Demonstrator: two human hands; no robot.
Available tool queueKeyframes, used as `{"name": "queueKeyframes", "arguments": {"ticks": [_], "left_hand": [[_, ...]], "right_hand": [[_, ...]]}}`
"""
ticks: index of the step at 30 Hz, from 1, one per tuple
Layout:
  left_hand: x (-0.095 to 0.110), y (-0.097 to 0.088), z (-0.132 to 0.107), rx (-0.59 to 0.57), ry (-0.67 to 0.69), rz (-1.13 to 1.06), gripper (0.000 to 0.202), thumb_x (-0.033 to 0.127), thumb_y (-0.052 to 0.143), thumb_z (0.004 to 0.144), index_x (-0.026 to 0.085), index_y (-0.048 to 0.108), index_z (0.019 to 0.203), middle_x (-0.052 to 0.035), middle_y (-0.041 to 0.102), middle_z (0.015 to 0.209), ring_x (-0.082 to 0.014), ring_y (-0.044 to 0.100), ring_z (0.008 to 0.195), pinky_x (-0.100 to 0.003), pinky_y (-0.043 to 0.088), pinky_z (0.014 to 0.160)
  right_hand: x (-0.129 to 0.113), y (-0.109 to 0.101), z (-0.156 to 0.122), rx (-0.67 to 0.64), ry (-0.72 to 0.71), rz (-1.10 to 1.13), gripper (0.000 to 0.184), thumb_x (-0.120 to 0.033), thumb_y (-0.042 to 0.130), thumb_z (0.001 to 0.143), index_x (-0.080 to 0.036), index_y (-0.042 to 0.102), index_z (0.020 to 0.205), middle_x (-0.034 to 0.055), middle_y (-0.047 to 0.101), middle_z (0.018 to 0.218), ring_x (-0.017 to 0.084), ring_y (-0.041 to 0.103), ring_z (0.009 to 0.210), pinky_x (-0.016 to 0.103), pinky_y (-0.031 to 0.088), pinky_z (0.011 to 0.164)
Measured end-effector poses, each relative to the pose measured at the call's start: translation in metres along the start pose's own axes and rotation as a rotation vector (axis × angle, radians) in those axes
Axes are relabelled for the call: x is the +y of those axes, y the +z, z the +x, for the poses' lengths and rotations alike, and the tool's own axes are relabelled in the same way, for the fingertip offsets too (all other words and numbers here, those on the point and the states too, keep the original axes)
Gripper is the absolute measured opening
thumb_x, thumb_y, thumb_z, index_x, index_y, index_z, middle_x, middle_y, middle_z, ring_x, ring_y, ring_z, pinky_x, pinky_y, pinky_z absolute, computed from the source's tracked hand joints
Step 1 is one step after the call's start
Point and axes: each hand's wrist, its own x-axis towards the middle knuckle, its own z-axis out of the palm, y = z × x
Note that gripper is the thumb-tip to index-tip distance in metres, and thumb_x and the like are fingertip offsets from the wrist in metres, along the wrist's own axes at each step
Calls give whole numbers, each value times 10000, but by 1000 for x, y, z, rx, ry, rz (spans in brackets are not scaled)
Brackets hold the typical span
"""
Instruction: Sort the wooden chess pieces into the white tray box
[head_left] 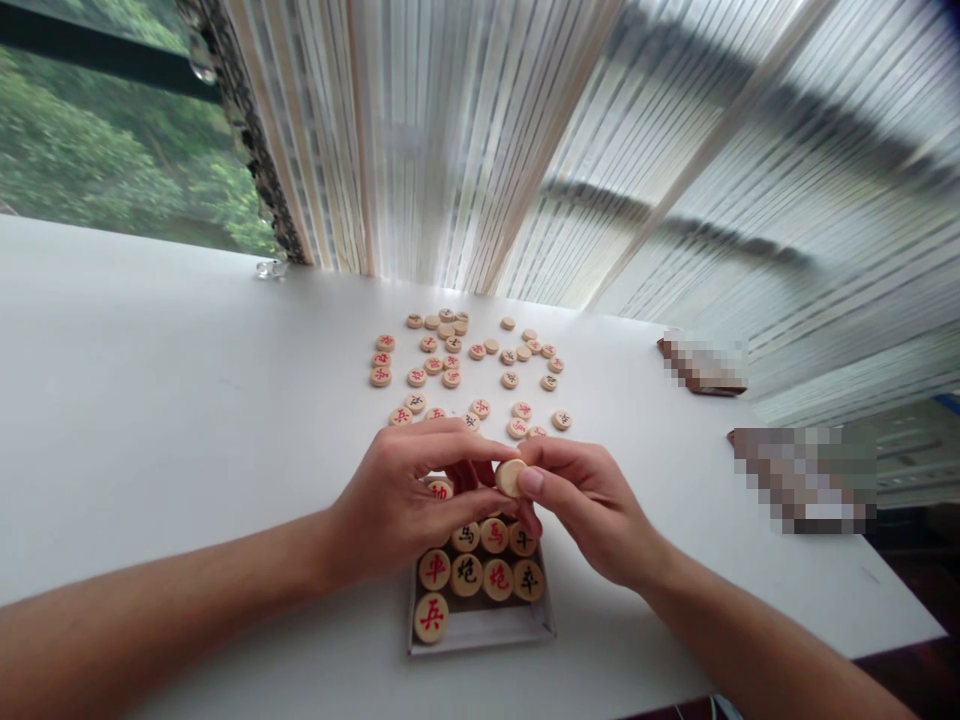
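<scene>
Between my two hands, a round wooden Chinese chess piece (510, 479) is pinched above an open box (491, 627), its blank face toward me. My left hand (397, 485) has its index finger and thumb at the piece's left edge. From the other side, my right hand (596, 505) grips the piece with its thumb on the face. Several pieces stand in rows in the box below, with red or black characters; a red-marked piece (432, 617) sits in the near left corner. My hands hide the box's far part.
Several loose chess pieces (451, 379) lie scattered on the white table (247, 420) beyond my hands, some face down. Two pixelated objects (705, 362) stand at the right. A small clear object (271, 269) lies near the striped curtain (420, 140) and window.
</scene>
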Motion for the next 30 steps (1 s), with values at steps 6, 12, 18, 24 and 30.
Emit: {"name": "queueKeyframes", "arguments": {"ticks": [6, 12, 18, 24, 30], "left_hand": [[0, 0, 0, -15, -32, -26, 243, 139, 860, 851, 134, 807, 1088, -35, 733, 819, -107, 679, 655, -201, 603, 608], [0, 1, 2, 27, -51, -77, 121, 133, 817, 890, 126, 807, 1010, -71, 746, 906, -111, 696, 702, -194, 620, 613], [-7, -3, 0, 59, 101, 78, 143, 78, 819, 872, 171, 809, 981, -56, 752, 928, -123, 724, 747, -212, 627, 683], [-9, -8, -2, -20, 232, 224, 153, 73, 761, 916, 197, 799, 998, -64, 764, 959, -151, 756, 839, -236, 627, 768], [-10, -8, -1, -54, 241, 245, 227, 19, 686, 894, 181, 771, 1027, -68, 757, 969, -153, 730, 855, -246, 618, 766]], "right_hand": [[-2, 0, 0, 10, -78, -79, 317, -417, 687, 1011, -176, 686, 805, -1, 626, 635, 122, 533, 557, 256, 429, 530], [-5, -5, -1, 53, -336, -459, 153, -284, 638, 1026, -183, 733, 960, 44, 699, 767, 162, 626, 666, 294, 519, 620], [-2, -9, 0, 48, -396, -520, 165, -251, 712, 987, -187, 747, 1134, 69, 778, 876, 181, 702, 736, 306, 584, 673], [-3, -13, 1, 32, -329, -523, 170, -258, 794, 931, -191, 786, 1087, 42, 770, 802, 163, 690, 665, 290, 589, 637], [-7, -18, 3, -19, -287, -585, 146, -283, 806, 907, -190, 755, 1008, 36, 739, 789, 154, 649, 661, 280, 566, 624]]}}
